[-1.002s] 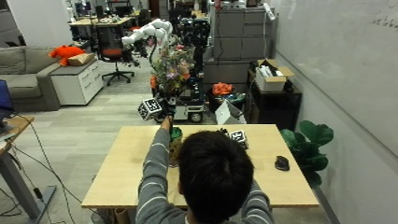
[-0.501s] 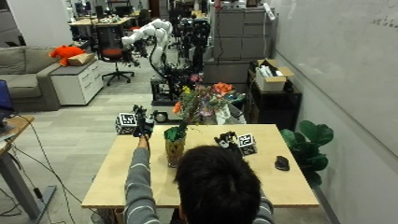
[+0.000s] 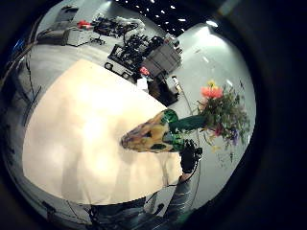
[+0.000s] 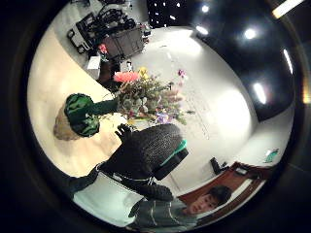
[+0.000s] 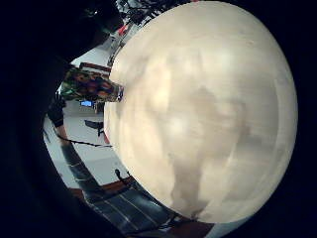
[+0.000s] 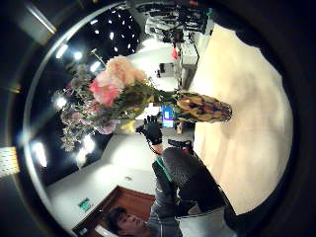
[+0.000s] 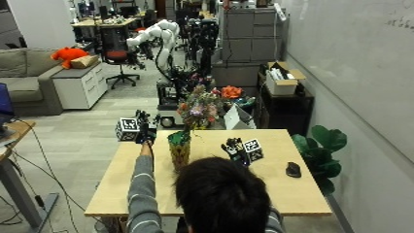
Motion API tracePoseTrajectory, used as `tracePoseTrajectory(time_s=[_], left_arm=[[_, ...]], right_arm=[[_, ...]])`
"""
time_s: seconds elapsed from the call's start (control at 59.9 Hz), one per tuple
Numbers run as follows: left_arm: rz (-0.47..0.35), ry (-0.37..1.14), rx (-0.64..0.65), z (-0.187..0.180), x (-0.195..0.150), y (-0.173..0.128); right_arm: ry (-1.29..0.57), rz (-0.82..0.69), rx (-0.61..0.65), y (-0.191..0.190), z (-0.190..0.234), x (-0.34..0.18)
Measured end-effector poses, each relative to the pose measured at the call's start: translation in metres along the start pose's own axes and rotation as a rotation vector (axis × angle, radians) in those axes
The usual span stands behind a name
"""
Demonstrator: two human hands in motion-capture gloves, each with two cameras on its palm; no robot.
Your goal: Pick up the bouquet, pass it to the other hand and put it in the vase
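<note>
A yellow-brown patterned vase (image 7: 179,154) with a green rim stands on the wooden table (image 7: 271,194), left of its middle. The bouquet (image 7: 200,108) of pink, orange and purple flowers stands in it with its stems in the neck. My left hand (image 7: 145,133) is raised left of the vase, fingers spread, holding nothing. My right hand (image 7: 233,147) hovers right of the vase, fingers straight, apart from it. The right thumb side palm view has the bouquet (image 6: 106,101), the vase (image 6: 203,107) and my left hand (image 6: 152,129) beyond them. The left palm sees the vase (image 3: 151,135) and my right hand (image 3: 189,156).
A small black object (image 7: 294,169) lies on the table near its right edge. A potted plant (image 7: 322,145) stands off the table's right side. A low dark cabinet with a box (image 7: 283,82) and a robot cart (image 7: 169,104) are behind the far edge.
One second ago my left hand held the bouquet high over the vase. It has since gone into the vase, and my left hand has let go and drawn away to the left.
</note>
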State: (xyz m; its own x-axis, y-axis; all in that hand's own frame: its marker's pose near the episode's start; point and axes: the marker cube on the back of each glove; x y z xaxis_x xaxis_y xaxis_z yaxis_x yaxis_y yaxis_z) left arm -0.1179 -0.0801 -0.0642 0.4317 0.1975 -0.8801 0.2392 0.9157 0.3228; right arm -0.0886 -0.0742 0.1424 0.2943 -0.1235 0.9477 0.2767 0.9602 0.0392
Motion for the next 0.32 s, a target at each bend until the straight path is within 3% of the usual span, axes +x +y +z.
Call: tracePoseTrajectory(time_s=[0.117,0.167,0.234,0.317], left_arm=[[-0.073,-0.07,0.123,-0.009,-0.022,-0.01],[-0.055,-0.062,0.126,-0.018,-0.017,-0.002],[-0.009,0.008,0.107,-0.024,-0.023,-0.004],[-0.087,-0.083,0.162,-0.028,-0.05,-0.019]], right_arm=[[0.023,0.032,0.032,-0.002,-0.002,0.01],[0.036,0.064,0.034,-0.005,-0.009,0.014],[0.072,-0.049,0.065,-0.01,-0.021,0.013],[0.196,0.082,0.178,-0.021,-0.038,0.026]])
